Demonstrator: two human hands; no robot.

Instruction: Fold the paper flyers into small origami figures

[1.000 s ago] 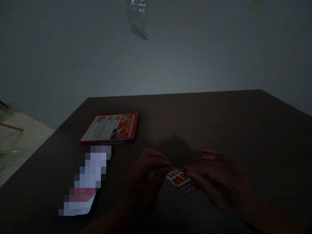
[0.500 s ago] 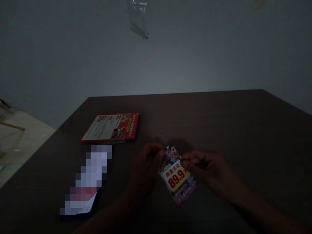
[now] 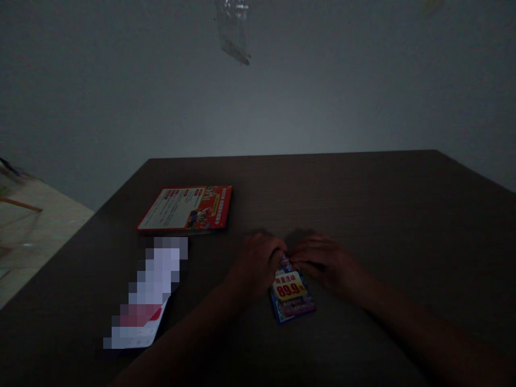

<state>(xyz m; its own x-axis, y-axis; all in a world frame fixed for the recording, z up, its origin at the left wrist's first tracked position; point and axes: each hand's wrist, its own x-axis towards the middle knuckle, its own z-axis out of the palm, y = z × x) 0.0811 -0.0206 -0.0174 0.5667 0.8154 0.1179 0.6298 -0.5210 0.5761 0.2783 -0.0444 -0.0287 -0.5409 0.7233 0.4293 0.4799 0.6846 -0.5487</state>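
A small printed card (image 3: 293,303) with a yellow label reading 89.9 in red lies low at the table's middle, its near edge showing a blue border. My left hand (image 3: 258,266) is closed at its far left side, thumb and fingers bent round that corner. From the other side, my right hand (image 3: 324,260) has its fingertips pressed together at the far right edge. The card's far end is partly covered by both hands. Dim light hides the exact finger contact.
On the dark wooden table (image 3: 363,204), a red and white printed box or booklet (image 3: 185,208) lies to the left. Nearer me is a phone (image 3: 151,336) with a blurred, lit screen. A clear plastic bag (image 3: 234,35) hangs on the wall behind.
The card has come down from a tilted, raised pose to lie flatter and lower. Both hands have moved closer together at its far end, and a blue border now shows beneath it.
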